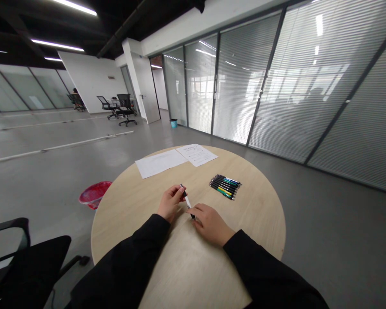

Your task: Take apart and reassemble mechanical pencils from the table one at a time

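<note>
A black and white pen (187, 201) is held slantwise between my two hands, above the round wooden table (116, 219). The fingers of my left hand (170, 201) pinch its upper end. Near the lower, dark end, my right hand (210, 222) closes its thumb and fingers on the pen. To the right and beyond my hands, several pens (225, 186) lie side by side in a row, mostly black, with green, yellow and blue parts.
Two sheets of paper, one blank-looking (161, 163) and one printed (197, 154), lie at the table's far edge. A red basin (94, 194) stands left of the table. A black chair (28, 268) is at the lower left.
</note>
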`<state>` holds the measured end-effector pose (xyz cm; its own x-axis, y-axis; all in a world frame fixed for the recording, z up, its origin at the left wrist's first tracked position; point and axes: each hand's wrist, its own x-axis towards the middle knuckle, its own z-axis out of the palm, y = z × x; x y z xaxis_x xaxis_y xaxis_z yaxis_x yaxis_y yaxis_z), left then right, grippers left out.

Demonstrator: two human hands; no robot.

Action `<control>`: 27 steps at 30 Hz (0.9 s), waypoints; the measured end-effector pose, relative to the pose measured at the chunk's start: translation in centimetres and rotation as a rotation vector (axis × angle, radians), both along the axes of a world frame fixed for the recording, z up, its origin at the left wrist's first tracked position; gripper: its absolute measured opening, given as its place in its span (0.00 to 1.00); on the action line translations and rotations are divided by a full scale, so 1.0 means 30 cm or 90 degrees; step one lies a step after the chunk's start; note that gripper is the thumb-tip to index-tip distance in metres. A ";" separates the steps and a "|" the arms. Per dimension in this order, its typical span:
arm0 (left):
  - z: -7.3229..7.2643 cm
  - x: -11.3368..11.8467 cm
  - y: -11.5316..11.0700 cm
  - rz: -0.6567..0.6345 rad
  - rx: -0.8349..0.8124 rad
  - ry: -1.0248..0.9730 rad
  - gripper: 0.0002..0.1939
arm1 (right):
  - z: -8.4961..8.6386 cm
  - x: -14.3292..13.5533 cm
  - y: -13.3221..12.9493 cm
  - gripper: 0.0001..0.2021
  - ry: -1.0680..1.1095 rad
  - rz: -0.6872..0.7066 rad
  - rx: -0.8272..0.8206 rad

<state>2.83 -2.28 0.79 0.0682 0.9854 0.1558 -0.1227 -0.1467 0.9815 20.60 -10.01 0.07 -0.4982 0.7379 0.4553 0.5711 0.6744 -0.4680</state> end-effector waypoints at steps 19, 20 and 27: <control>0.015 0.010 -0.023 -0.080 -0.048 -0.057 0.20 | -0.003 -0.012 -0.007 0.15 -0.101 -0.022 0.020; 0.015 0.010 -0.022 -0.079 -0.046 -0.056 0.20 | -0.001 -0.013 -0.008 0.15 -0.105 -0.018 0.025; 0.008 0.010 -0.019 -0.089 -0.024 -0.016 0.18 | -0.005 -0.015 -0.004 0.05 -0.159 -0.017 0.066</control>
<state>3.14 -2.85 1.04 0.2010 0.9720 0.1219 -0.1639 -0.0893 0.9824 20.14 -10.13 -0.07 -0.5860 0.7081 0.3940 0.6782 0.6946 -0.2397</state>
